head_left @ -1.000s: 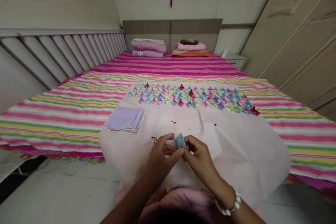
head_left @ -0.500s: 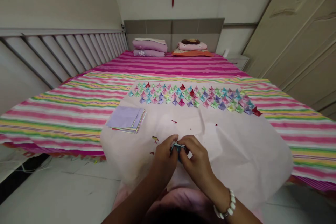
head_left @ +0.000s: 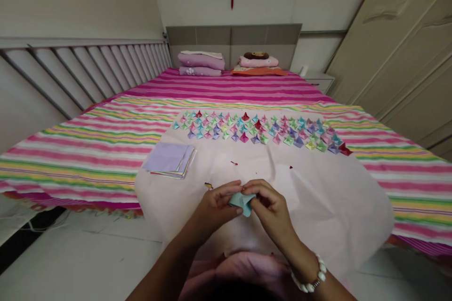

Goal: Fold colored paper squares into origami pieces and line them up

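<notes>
Between my two hands is a light blue piece of folded origami paper (head_left: pixel 241 201), partly covered by the fingers. My left hand (head_left: pixel 219 202) pinches its left side, the thumb lying across the front. On the other side my right hand (head_left: pixel 267 200) grips the right edge with thumb and fingers; a white bead bracelet circles that wrist. Both hands hover low over a pale pink sheet (head_left: pixel 318 197). Farther back, rows of small folded paper boats (head_left: pixel 243 137) in several colours stand on the sheet. A stack of square paper (head_left: pixel 167 157), lilac on top, lies to the left.
The sheet covers part of a bed with a striped cover (head_left: pixel 95 146). Small dark red bits (head_left: pixel 234 163) and a yellow-and-black scrap (head_left: pixel 208 186) lie on the sheet. Folded bedding (head_left: pixel 201 61) sits by the headboard. A white rail (head_left: pixel 88 73) runs along the left.
My hands have moved slightly apart and turned the folded paper, so more of its light blue face shows. The left wrist has shifted left; the boats and the paper stack have stayed put.
</notes>
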Tool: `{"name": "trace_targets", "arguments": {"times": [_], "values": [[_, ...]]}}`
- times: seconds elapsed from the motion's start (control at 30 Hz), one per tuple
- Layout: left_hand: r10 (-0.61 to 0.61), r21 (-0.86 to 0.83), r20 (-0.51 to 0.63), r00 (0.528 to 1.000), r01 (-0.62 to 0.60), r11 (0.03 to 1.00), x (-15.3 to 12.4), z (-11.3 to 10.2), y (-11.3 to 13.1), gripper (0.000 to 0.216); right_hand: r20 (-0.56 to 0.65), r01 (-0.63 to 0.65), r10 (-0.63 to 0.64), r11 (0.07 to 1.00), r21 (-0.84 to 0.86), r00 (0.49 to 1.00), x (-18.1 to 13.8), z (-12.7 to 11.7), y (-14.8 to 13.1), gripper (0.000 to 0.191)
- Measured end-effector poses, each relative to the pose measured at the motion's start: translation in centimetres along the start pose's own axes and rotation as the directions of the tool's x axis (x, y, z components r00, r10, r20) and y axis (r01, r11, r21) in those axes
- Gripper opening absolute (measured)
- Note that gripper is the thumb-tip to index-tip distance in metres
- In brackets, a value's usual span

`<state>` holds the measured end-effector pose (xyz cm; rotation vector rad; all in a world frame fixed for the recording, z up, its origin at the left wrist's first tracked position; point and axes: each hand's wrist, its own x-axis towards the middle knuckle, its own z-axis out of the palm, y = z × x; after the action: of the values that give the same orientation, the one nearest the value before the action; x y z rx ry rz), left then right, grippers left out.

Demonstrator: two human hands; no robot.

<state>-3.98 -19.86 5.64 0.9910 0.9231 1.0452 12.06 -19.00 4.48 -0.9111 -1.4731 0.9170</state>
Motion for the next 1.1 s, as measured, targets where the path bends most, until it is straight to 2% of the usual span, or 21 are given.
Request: {"name": "trace_targets", "arguments": {"times": [0.13, 0.3, 0.4, 0.47, 0.53, 0.63, 0.7, 0.8, 0.87, 1.0, 1.1], "values": [[-0.067, -0.066, -0.062, 0.996, 0.063, 0.996, -0.1, 0.1, 0.2, 0.031, 0.024, 0.023, -0.022, 0.999, -0.038, 0.999, -0.1, 0.2, 0.0, 0.023], [-0.029, -0.076, -0.181, 0.983, 0.015, 0.997, 0.5, 0.0, -0.8, 0.047, 0.089, 0.029, -0.026, 0.999, -0.033, 0.996, -0.2, 0.2, 0.2, 0.024], [-0.022, -0.094, -0.229, 0.973, 0.0, 0.996, 0.8, -0.2, -1.3, 0.045, 0.122, 0.003, -0.001, 1.0, -0.017, 0.993, -0.3, 0.0, -0.1, 0.025], [-0.006, -0.1, -0.276, 0.961, -0.023, 0.995, 0.9, -0.1, -1.5, 0.041, 0.122, -0.061, 0.059, 0.998, 0.016, 0.991, -0.4, 0.0, -0.1, 0.023], [0.01, -0.106, -0.315, 0.949, -0.046, 0.993, 1.0, 0.1, -1.6, 0.04, 0.099, -0.182, 0.175, 0.981, 0.068, 0.98, -0.6, 0.2, -0.1, 0.026], [0.039, -0.091, -0.355, 0.934, -0.076, 0.993, 1.1, 0.5, -1.5, 0.038, 0.053, -0.351, 0.347, 0.923, 0.161, 0.937, -0.6, 0.8, 0.3, 0.039], [0.056, -0.069, -0.372, 0.927, -0.087, 0.994, 1.1, 0.8, -1.5, 0.035, 0.069, -0.409, 0.404, 0.886, 0.219, 0.912, -0.5, 1.0, 0.5, 0.033], [0.08, -0.033, -0.372, 0.925, -0.099, 0.995, 1.1, 0.7, -1.4, 0.036, 0.1, -0.452, 0.442, 0.845, 0.286, 0.891, -0.2, 0.8, 0.6, 0.026], [0.078, -0.014, -0.348, 0.934, -0.088, 0.996, 1.0, 0.4, -1.3, 0.035, 0.078, -0.46, 0.459, 0.836, 0.298, 0.885, 0.0, 0.4, 0.5, 0.026], [0.013, 0.11, -0.201, 0.979, 0.01, 0.994, 0.7, -0.1, -0.9, 0.025, 0.044, -0.462, 0.471, 0.836, 0.296, 0.881, 0.5, -0.4, 0.1, 0.027], [0.005, 0.266, -0.111, 0.994, 0.025, 0.964, 0.5, -0.1, -0.8, 0.018, 0.018, -0.458, 0.476, 0.834, 0.307, 0.879, 0.8, -0.5, -0.1, 0.027]]}}
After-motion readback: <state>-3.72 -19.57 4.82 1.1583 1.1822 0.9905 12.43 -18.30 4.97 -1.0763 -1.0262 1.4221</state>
